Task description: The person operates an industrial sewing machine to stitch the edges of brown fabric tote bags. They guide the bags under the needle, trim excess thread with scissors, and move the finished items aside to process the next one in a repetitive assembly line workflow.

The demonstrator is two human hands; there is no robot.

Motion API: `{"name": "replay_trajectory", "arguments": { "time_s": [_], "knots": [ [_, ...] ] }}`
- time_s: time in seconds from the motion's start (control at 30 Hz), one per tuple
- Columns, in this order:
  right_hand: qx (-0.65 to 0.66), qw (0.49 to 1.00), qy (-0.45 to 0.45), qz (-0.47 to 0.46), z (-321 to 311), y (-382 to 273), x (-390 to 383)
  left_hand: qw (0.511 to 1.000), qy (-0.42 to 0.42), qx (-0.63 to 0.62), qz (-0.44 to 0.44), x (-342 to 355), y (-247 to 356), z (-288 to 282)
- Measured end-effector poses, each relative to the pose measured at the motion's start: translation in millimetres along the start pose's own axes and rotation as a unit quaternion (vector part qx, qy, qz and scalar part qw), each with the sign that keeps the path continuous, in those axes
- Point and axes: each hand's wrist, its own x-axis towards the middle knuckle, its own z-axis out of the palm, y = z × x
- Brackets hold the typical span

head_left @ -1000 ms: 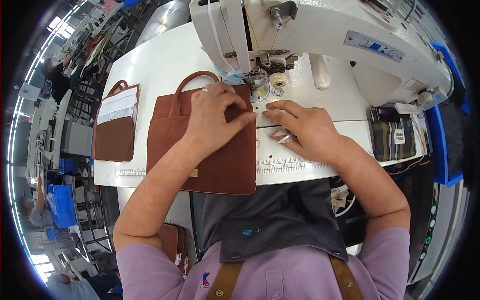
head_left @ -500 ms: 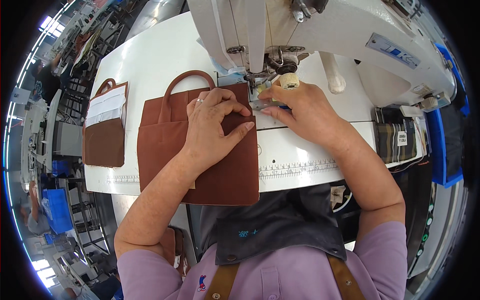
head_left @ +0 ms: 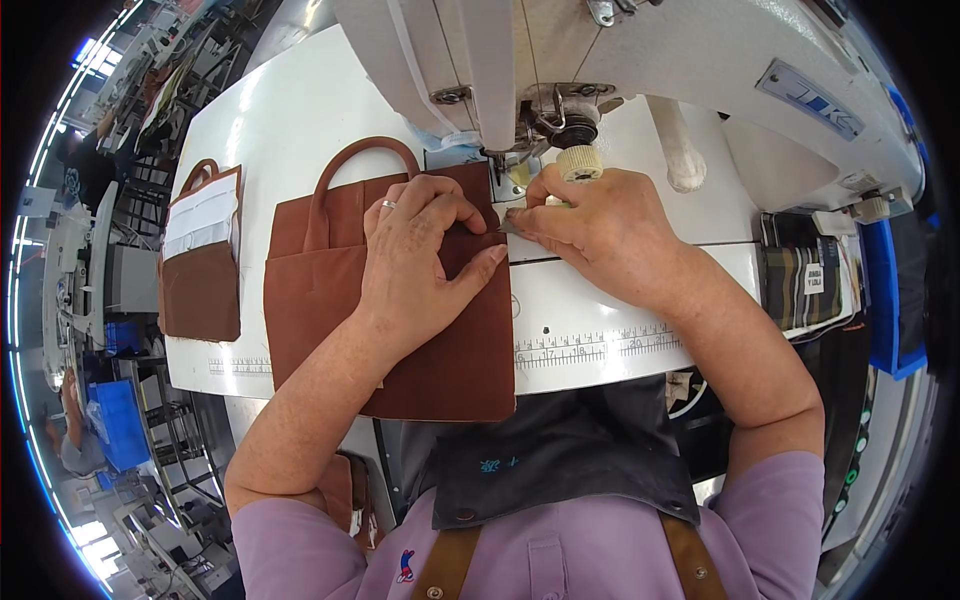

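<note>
A reddish-brown bag panel with a looped handle lies on the white sewing table. Over its right part rests my left hand, thumb and curled fingers pinching the folded edge near the side seam. My right hand is closed around a small tool with a flat metal tip, which looks like thread snips. The tip meets the panel's right edge by my left fingertips. My right fingers hide most of the tool. Just behind is the sewing machine's needle area.
A smaller brown piece with a handle and white lining lies at the left. The machine arm spans the back, with its pale knob close above my right hand. Checked fabric and a blue bin are at the right.
My right hand has brought the tool's tip down and closer to the panel's edge. The left hand keeps its pinch. The whole view has shifted slightly.
</note>
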Motion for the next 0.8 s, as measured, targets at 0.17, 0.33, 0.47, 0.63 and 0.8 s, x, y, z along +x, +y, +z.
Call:
{"name": "replay_trajectory", "arguments": {
  "time_s": [0.17,0.33,0.47,0.63,0.8],
  "knots": [
    [-0.054,0.998,-0.024,-0.022,-4,-5,2,1.000,0.012,0.019,0.007,-1,-2,2],
    [-0.058,0.997,-0.036,-0.019,-7,-5,3,0.999,-0.003,0.041,0.002,7,2,2],
    [-0.064,0.997,-0.022,-0.025,-7,-8,4,0.999,-0.034,0.008,0.002,11,-8,0],
    [-0.058,0.998,-0.018,-0.023,-6,-6,3,0.999,-0.037,0.006,-0.007,11,-7,0],
    [-0.063,0.998,-0.018,-0.022,-7,-6,3,0.999,-0.037,0.015,-0.010,13,-5,1]
  ]
}}
